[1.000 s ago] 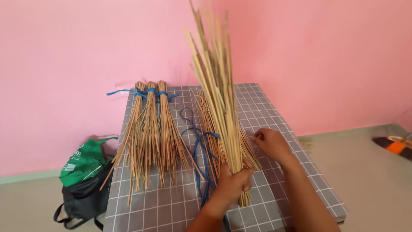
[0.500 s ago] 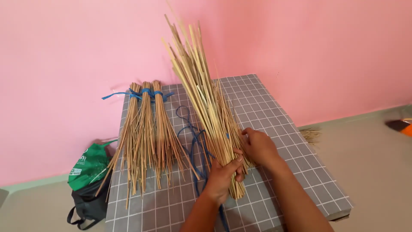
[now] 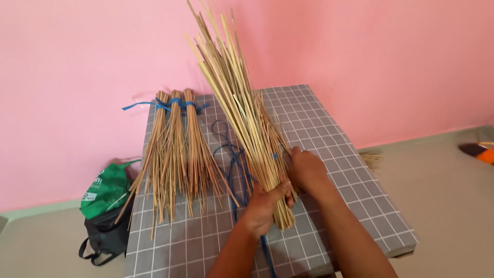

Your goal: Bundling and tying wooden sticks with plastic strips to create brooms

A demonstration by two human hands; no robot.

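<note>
Gripping a thick bundle of pale straw sticks [image 3: 242,110] near its lower end, the left hand [image 3: 264,204] is closed tight around the stems, fingers wrapped across the front. This bundle stands tilted, its cut base resting on the grey checked table [image 3: 329,134] close to the near edge, its loose tips fanning up and to the left in front of the pink wall [image 3: 77,62]. The right hand [image 3: 304,169] lies just beside the bundle on its right, fingers curled against the stems; whether it pinches a few sticks or only presses on them, I cannot tell.

Behind the held bundle, a few more loose sticks [image 3: 272,131] lie flat on the table, partly hidden. Blue string [image 3: 230,159] runs in loops across the middle of the table, passing under the left wrist and on toward the near edge.

Along the left edge lie 3 tied bundles [image 3: 175,149], side by side and touching, each bound with a blue tie [image 3: 170,103] near the far-left corner; their free ends spread toward the near edge.

On the floor [image 3: 447,206] to the left of the table sits a green bag [image 3: 105,188] on top of a black bag [image 3: 105,231]. At the far right of the floor, an orange and black object [image 3: 478,152] is cut off by the frame. A small tuft of sticks [image 3: 371,159] lies on the floor just off the table's right edge.
</note>
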